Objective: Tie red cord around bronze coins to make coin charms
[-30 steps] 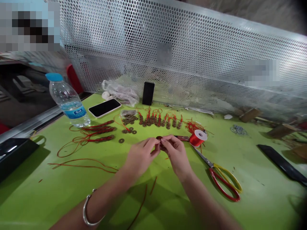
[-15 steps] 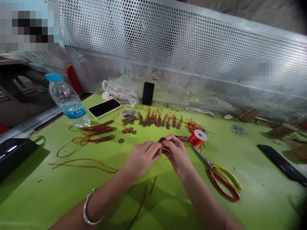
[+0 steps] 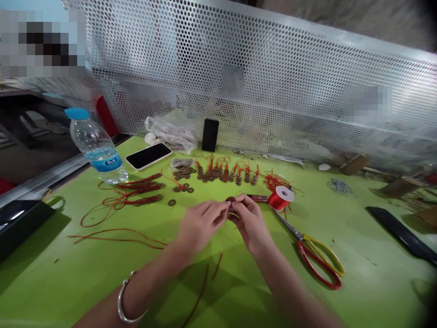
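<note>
My left hand (image 3: pixel 200 225) and my right hand (image 3: pixel 249 221) meet above the green table (image 3: pixel 368 273), fingers pinched together. Between the fingertips sits a small brown holed coin (image 3: pixel 230 199) on a bit of red cord. Just right of my right hand lie a red thread spool (image 3: pixel 282 197) and scissors with red and yellow handles (image 3: pixel 316 255). Behind the hands runs a row of coin bundles tied with red cord (image 3: pixel 227 173). Loose coins (image 3: pixel 180 187) lie left of that row.
A water bottle (image 3: pixel 97 148) stands at the left with a phone (image 3: pixel 148 156) lying beside it and another phone (image 3: pixel 210 135) propped against the perforated metal screen (image 3: pixel 273 77). Red cords (image 3: pixel 119 205) trail over the left side. A black flat object (image 3: pixel 401 234) lies at the right.
Both hands have shifted slightly while working the coin and cord between the fingertips; the coin sits a little lower than a second ago. Nothing else on the table has moved.
</note>
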`<state>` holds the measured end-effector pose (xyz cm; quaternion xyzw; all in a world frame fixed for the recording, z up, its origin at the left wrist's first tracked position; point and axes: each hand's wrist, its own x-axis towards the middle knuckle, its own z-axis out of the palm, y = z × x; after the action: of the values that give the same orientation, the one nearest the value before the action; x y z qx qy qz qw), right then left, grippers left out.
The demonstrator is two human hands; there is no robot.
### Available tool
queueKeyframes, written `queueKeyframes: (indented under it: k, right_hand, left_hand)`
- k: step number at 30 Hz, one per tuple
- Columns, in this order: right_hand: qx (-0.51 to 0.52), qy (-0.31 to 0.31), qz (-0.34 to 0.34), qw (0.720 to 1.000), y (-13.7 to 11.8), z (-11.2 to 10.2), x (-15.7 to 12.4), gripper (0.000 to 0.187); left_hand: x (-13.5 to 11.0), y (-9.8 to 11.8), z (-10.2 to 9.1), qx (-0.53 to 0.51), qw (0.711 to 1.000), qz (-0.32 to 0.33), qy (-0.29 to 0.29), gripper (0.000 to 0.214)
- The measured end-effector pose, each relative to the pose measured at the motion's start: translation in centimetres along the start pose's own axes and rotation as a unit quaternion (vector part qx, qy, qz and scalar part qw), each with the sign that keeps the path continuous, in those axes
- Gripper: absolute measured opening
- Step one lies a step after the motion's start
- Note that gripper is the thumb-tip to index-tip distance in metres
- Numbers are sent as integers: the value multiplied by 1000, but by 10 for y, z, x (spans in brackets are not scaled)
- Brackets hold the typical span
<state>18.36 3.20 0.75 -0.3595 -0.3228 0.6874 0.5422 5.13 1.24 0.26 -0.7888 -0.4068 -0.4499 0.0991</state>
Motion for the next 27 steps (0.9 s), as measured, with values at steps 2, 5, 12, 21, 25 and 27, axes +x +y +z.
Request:
queueKeyframes:
  k: [2, 5, 12, 21, 25, 27]
  right_hand:
    - [-2, 0, -1, 1000, 0, 0, 0, 17]
    - [-6, -14, -13, 1000, 1, -1, 1, 15]
    - [-55, -35, -88, 994, 7, -5, 4, 11]
    - [-113, -77, -120, 983, 2, -8, 6, 17]
    - [-153, -89, -124, 976, 0, -11, 8, 18]
    - [-158, -85, -125, 976, 0, -12, 9, 19]
  left_hand:
    - [0, 1, 2, -55, 997, -53, -1, 10]
    - [1, 1, 3, -98, 989, -109, -9, 9]
    - [0, -1, 3, -124, 983, -138, 0, 11]
    - [15, 5, -8, -250, 910, -329, -24, 13]
    - [19, 4, -10, -288, 887, -360, -25, 14]
    - [20, 2, -9, -303, 879, -367, -24, 14]
